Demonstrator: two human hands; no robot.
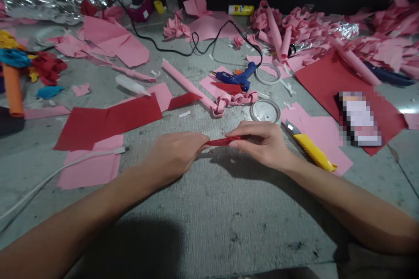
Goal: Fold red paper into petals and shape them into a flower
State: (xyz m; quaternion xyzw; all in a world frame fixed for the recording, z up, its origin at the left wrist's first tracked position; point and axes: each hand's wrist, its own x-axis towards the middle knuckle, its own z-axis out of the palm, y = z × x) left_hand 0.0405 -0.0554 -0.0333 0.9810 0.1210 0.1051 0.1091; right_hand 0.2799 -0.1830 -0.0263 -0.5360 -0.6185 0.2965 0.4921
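Between my two hands a narrow folded strip of red paper (221, 141) is held level, just above the grey table. My left hand (175, 152) closes on its left end. The thumb and fingers of my right hand (262, 141) pinch its right end, where several layered edges show. Beyond the hands lies a twisted pink paper chain (234, 100) joined to a rolled pink paper tube (188, 85). A yellow utility knife (310, 148) rests right of my right hand on pink paper. Left of my left hand is a larger piece of red paper (108, 124).
A blue glue gun (237, 76) with a black cord lies behind the chain, near two tape rings (266, 111). At right a phone (362, 117) rests on a red sheet (322, 80). A white cable (65, 168) crosses at left. Pink paper scraps and a glue stick (241, 10) line the back.
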